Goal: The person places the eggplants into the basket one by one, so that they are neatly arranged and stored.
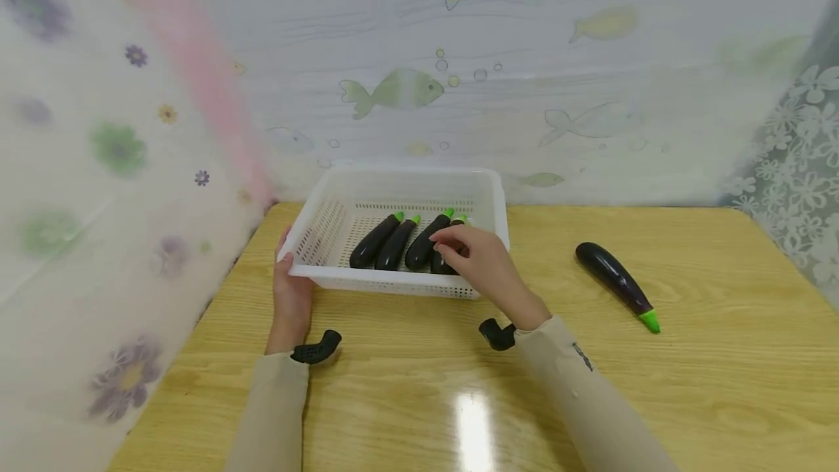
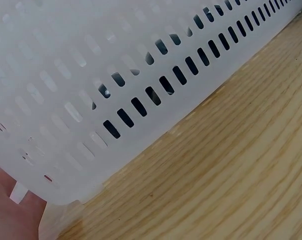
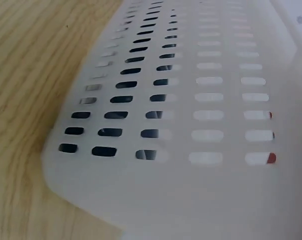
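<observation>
A white plastic basket (image 1: 393, 281) with slotted walls stands on the table, several dark eggplants (image 1: 372, 242) lying side by side inside with their green stem ends toward the back. My left hand (image 1: 293, 290) grips the basket's front left corner, thumb over the rim; part of it shows in the left wrist view. Over the basket's front right part, my right hand (image 1: 483, 257) hovers with loosely bent fingers above the rightmost eggplant (image 1: 440, 262), which it partly covers. In the right wrist view, the slotted basket wall (image 3: 181, 190) hides the fingers.
Another eggplant (image 1: 616, 279) lies on the wooden table (image 1: 721, 355) to the right of the basket, its green end toward the front right. Behind the table hangs a fish-patterned curtain (image 1: 393, 35). A flowered cloth (image 1: 118, 253) borders the left side.
</observation>
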`<action>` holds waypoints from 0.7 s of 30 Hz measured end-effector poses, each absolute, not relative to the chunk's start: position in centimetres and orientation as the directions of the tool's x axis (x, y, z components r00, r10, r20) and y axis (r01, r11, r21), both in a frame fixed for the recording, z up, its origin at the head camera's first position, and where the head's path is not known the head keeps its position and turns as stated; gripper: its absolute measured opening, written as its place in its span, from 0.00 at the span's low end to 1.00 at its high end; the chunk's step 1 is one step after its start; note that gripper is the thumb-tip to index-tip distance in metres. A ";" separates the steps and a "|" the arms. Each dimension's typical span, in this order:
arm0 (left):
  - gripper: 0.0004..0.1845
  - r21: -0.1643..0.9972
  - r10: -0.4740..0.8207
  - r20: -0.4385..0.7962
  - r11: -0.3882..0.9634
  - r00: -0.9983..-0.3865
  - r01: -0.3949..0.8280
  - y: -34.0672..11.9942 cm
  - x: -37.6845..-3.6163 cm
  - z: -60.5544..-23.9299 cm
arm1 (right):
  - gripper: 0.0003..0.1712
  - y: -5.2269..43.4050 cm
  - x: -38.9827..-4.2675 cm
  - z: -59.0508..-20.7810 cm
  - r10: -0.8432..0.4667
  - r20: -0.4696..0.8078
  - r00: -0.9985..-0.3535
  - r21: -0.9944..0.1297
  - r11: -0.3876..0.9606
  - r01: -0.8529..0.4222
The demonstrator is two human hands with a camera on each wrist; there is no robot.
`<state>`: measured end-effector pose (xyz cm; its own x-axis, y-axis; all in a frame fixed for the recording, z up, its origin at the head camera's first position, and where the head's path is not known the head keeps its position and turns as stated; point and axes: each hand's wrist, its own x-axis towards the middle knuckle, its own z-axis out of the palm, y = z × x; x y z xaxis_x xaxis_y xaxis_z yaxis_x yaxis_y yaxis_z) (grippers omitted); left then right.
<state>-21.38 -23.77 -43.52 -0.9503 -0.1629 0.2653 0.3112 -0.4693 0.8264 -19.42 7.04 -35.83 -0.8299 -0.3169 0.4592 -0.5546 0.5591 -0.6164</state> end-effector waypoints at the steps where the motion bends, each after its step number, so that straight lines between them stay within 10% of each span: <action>1: 0.32 0.828 -0.160 0.265 -0.467 -0.951 0.310 -23.8 -21.4 -43.6 | 0.10 7.2 -19.3 -36.0 -0.313 0.469 -0.826 -0.619 0.550 -0.561; 21: 0.32 0.829 -0.161 0.286 -0.454 -0.945 0.328 -23.7 -21.3 -43.5 | 0.21 8.1 -18.7 -36.3 -0.284 0.439 -0.853 -0.649 0.556 -0.519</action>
